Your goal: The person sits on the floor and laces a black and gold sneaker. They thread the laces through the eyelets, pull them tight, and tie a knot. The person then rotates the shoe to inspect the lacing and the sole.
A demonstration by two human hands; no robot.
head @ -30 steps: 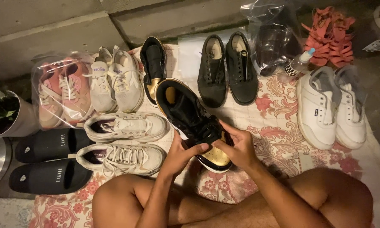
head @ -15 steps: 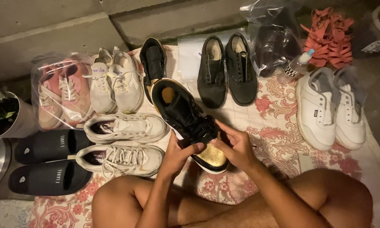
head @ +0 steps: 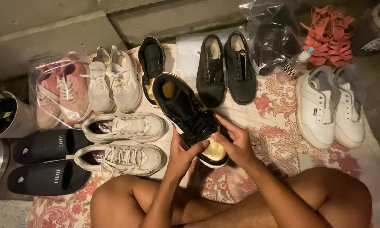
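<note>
A black high-top sneaker with a gold toe (head: 185, 112) lies on the flowered cloth (head: 278, 126), heel pointing away from me. My left hand (head: 182, 153) grips its near left side, thumb on the gold toe cap. My right hand (head: 235, 141) holds the right side by the laces and toe. Its black and gold mate (head: 151, 67) lies just beyond, next to the held shoe's heel. My bare knees frame the bottom of the view.
Shoes ring the cloth: white sneakers (head: 122, 139) and black slides (head: 46, 162) at left, pale sneakers (head: 114, 82), a bagged pink pair (head: 57, 95), black lace-ups (head: 226, 69), white shoes (head: 329, 105), coral sandals (head: 329, 36), a plastic bag (head: 274, 38), a small bottle (head: 297, 63), a potted plant (head: 2, 112).
The black and gold sneaker has slid slightly left and toward me in both hands; my left thumb now lies on the gold toe cap.
</note>
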